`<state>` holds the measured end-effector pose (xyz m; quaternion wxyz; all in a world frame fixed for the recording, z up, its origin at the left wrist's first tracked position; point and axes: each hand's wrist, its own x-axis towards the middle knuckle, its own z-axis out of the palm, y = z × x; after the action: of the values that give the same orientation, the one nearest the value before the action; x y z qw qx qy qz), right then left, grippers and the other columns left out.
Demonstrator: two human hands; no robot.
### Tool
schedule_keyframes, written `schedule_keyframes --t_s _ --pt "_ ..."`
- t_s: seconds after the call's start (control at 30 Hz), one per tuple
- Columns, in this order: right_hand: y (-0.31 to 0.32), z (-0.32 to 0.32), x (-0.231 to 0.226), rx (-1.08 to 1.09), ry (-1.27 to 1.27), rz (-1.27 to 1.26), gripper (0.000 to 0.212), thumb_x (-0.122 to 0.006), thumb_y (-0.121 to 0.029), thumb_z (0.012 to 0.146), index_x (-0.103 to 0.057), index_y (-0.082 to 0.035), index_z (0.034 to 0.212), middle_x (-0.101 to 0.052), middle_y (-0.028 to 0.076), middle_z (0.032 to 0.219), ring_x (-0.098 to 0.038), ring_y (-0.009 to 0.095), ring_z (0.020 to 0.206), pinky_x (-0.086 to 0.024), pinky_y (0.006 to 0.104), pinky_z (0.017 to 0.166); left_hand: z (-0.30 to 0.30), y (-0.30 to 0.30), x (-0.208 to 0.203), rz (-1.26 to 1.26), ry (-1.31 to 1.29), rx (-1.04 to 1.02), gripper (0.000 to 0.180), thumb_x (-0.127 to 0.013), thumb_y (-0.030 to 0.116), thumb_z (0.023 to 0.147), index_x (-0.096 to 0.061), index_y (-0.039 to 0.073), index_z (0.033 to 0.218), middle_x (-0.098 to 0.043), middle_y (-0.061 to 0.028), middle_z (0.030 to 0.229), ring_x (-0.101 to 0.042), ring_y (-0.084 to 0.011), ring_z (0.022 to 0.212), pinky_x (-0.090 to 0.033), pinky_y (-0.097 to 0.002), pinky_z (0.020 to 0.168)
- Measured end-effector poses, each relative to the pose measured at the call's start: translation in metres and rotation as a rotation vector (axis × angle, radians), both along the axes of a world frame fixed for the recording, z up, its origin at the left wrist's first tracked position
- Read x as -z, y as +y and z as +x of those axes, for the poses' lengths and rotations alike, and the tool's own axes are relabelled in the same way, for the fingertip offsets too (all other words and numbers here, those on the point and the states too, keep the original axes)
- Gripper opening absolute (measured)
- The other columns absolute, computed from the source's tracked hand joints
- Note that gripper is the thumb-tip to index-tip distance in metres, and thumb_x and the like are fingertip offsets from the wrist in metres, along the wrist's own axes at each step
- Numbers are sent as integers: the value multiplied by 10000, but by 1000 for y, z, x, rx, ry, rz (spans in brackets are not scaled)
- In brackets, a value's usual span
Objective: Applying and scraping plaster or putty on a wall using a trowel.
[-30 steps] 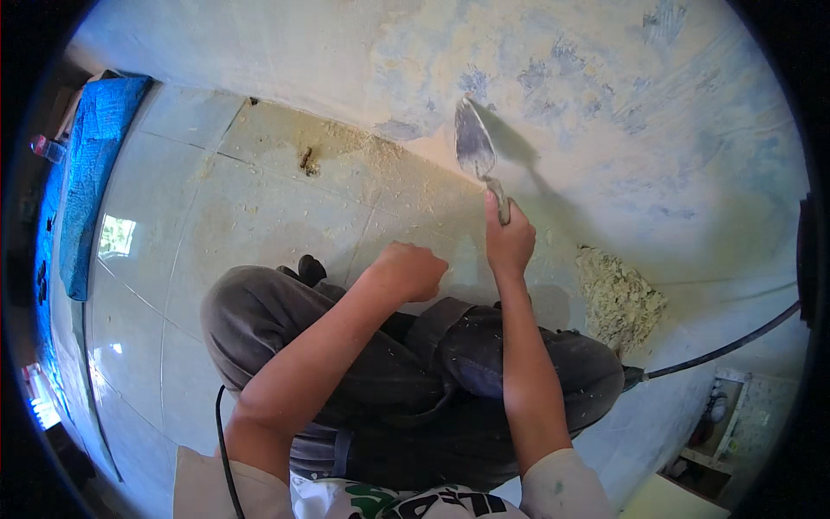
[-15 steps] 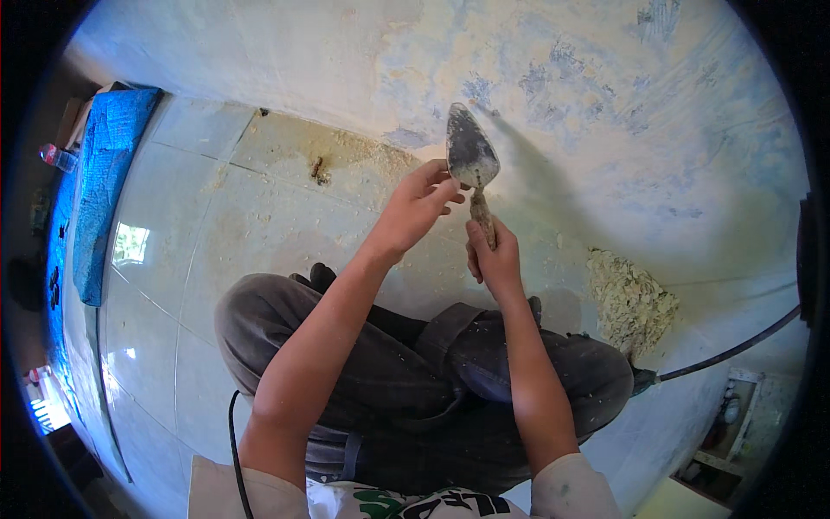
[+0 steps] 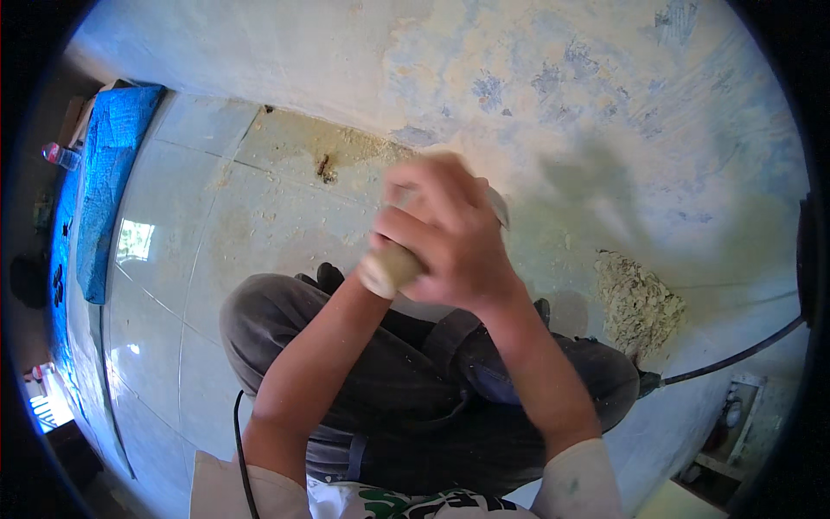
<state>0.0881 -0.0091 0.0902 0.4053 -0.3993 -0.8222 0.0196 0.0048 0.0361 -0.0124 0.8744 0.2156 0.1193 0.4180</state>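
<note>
My right hand [image 3: 467, 238], blurred by motion, is closed around the handle of a trowel [image 3: 391, 270]. The handle's butt end points toward the lower left. Beyond my knuckles, only a sliver of the metal blade shows on the far side. My left wrist [image 3: 359, 298] passes beneath the handle. Most of my left hand is covered by the right one, so its fingers cannot be made out. Both hands are together in front of the wall [image 3: 536, 112], above my bent legs.
A heap of pale, crumbly plaster [image 3: 638, 303] lies by the wall at right. A dark cable [image 3: 735, 350] runs near it. Scraps and dust litter the tiled floor [image 3: 285, 203]. At left are a blue sheet [image 3: 121, 164] and a plastic bottle [image 3: 62, 156].
The trowel has swung from blade up to handle end toward the lower left. My right hand has moved up and left, across my left hand, which is now mostly hidden.
</note>
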Motion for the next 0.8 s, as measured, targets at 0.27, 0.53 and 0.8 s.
schedule_keyframes --t_s 0.27,0.53,0.8 --pt "33 -40 1 -218 -37 199 248 -746 -194 586 -556 -96 712 -545 22 613 -628 208 615 -478 370 525 -9 0 -30 637 465 -522 338 -447 228 1042 -448 66 1338 -579 -157 1215 -607 -222 1124 -509 -336 971" --pt "57 -23 -13 -326 -239 62 142 -666 -189 674 -553 -111 637 -574 43 559 -628 214 521 -481 352 472 -11 14 -34 -254 -187 -149 502 -458 486 993 -561 12 1119 -606 -72 936 -588 -194 905 -514 -348 776" --pt "72 -10 1 -321 -159 120 192 -659 -189 618 -484 -126 571 -494 -3 474 -554 193 412 -395 348 353 -8 15 -2 -245 -92 -210 462 -458 463 1000 -533 50 1192 -582 -94 1077 -563 -218 1002 -485 -383 847"
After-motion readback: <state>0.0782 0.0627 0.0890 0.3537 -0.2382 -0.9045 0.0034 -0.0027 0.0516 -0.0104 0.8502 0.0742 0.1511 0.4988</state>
